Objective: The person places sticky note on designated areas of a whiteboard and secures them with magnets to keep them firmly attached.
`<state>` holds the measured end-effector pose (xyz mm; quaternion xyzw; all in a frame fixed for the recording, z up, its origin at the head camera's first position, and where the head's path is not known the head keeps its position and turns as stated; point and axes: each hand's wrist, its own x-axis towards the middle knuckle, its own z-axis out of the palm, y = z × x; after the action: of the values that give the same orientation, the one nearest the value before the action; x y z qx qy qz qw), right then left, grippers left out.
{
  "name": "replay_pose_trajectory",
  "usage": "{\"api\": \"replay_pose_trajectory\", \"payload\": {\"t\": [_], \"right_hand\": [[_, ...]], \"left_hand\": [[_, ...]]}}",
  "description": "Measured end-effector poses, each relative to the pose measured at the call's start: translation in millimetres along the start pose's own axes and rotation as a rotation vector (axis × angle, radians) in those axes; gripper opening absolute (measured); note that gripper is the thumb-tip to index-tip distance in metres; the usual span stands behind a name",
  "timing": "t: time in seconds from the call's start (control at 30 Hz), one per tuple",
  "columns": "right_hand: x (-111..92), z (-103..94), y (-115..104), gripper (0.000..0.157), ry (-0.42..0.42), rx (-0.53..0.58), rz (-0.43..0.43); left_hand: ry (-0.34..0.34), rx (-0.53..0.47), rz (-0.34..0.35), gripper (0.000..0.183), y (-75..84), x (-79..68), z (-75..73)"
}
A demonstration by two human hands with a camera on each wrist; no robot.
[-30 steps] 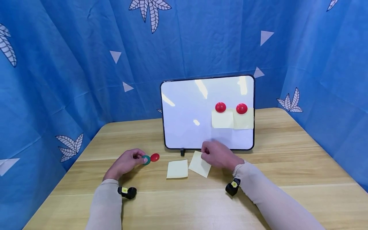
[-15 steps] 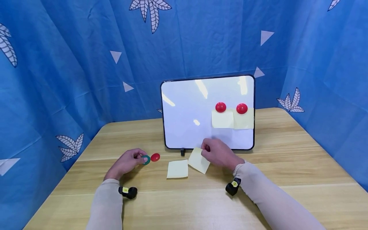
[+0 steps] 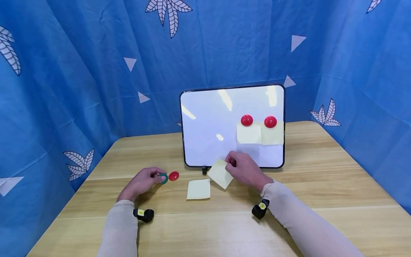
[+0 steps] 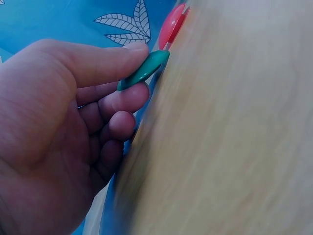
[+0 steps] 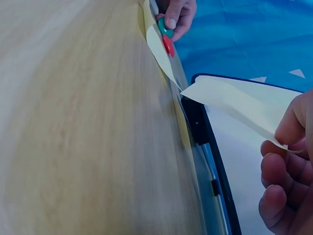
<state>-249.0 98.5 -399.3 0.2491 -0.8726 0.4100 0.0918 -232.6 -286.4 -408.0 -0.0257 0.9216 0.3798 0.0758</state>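
My left hand (image 3: 143,181) pinches a round green magnet (image 4: 145,70) between thumb and forefinger, low over the table. Just beyond it a red magnet (image 3: 173,176) lies on the wood. My right hand (image 3: 244,169) pinches one corner of a pale yellow sticky note (image 3: 220,174). That note is tilted up off the table in front of the whiteboard's (image 3: 208,135) lower edge, and its held corner bends in the right wrist view. Flat on the table between the hands is a second sticky note (image 3: 198,189).
Two red magnets (image 3: 247,120) sit at the tops of two notes (image 3: 249,134) on the board's right side. A small black foot (image 3: 204,170) props the board's lower edge. Blue curtain (image 3: 154,64) surrounds the wooden table (image 3: 199,232).
My right hand has risen slightly toward the board, lifting the pinched note up and a little left. The left hand stays nearly still with the green magnet.
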Motion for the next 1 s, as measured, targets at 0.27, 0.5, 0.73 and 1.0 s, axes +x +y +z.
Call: {"api": "replay_pose_trajectory", "payload": {"t": [0.27, 0.5, 0.73, 1.0], "right_hand": [[0, 0.2, 1, 0.007, 0.08, 0.028, -0.057], [1, -2.5, 1, 0.008, 0.102, 0.042, -0.063], [2, -6.3, -1, 0.006, 0.132, 0.066, -0.055], [2, -12.8, 0, 0.008, 0.191, 0.117, -0.031]], "left_hand": [[0.008, 0.011, 0.003, 0.03, -0.3, 0.3, -0.4], [0.009, 0.007, 0.002, 0.029, -0.9, 0.7, -0.4], [0.011, 0.006, 0.015, 0.027, -2.4, 1.3, -0.4], [0.012, 0.007, 0.023, 0.026, -3.4, 2.5, 0.8]]}}
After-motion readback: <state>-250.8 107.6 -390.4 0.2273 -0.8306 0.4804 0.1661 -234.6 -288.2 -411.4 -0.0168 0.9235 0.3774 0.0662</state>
